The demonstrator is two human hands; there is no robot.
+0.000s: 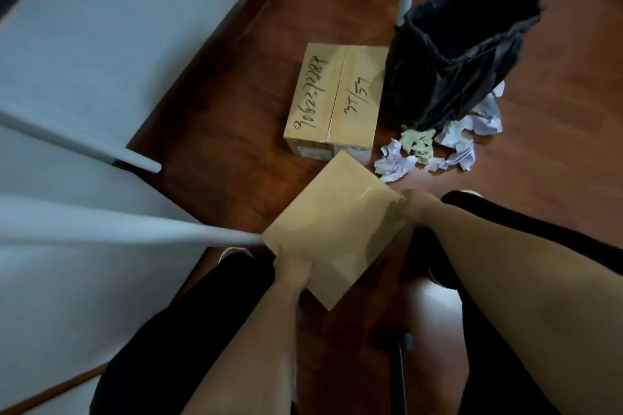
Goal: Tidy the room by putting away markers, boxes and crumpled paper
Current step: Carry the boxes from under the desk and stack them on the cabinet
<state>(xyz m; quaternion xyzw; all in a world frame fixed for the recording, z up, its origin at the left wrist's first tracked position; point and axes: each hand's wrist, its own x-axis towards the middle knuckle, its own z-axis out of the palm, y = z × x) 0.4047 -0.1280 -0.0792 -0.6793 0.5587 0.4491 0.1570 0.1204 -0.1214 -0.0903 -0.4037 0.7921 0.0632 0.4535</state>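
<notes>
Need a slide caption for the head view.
Both hands, left hand and right hand, hold a plain box above a wooden floor.

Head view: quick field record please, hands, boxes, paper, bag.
left hand: grips near corner of plain box
right hand: grips the plain box's far-right edge
plain box: held above floor, tilted
written-on box: on floor, taped shut, beside bag
black bag: open, upright
crumpled paper: loose on floor at the bag's base

Crumpled paper (435,148) right of box (337,101), probably touching bag (451,67).
</notes>
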